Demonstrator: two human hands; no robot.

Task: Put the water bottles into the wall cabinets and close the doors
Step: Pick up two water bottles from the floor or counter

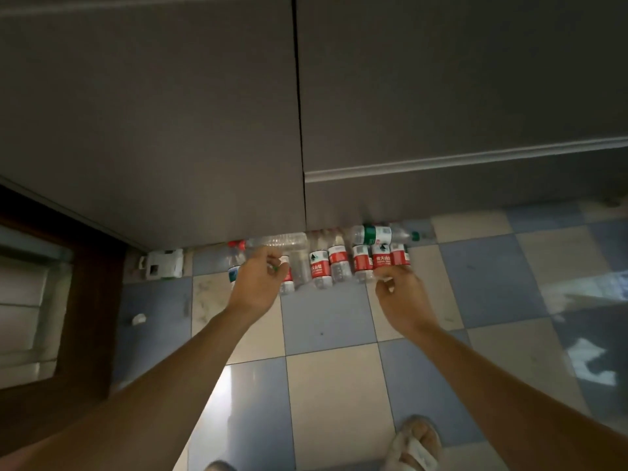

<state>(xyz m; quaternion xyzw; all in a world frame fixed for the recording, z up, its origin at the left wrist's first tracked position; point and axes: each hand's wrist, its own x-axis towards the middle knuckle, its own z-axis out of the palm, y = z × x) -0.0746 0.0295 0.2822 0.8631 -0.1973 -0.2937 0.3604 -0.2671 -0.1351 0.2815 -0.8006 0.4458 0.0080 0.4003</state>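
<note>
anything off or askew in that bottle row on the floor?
Mostly tidy: the red-label bottles stand upright along the cabinet base. Two do not: a green-label bottle lies on its side across the tops at the right end, and a clear bottle lies sideways at the left end. A small white scrap sits on the floor tiles.

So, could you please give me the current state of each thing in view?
Cabinet doors: shut.
Red-label bottles: upright on the floor.
Green-label bottle: lying on its side.
Left hand: fingers curled at a bottle.
Right hand: fingers curled at a bottle.
</note>
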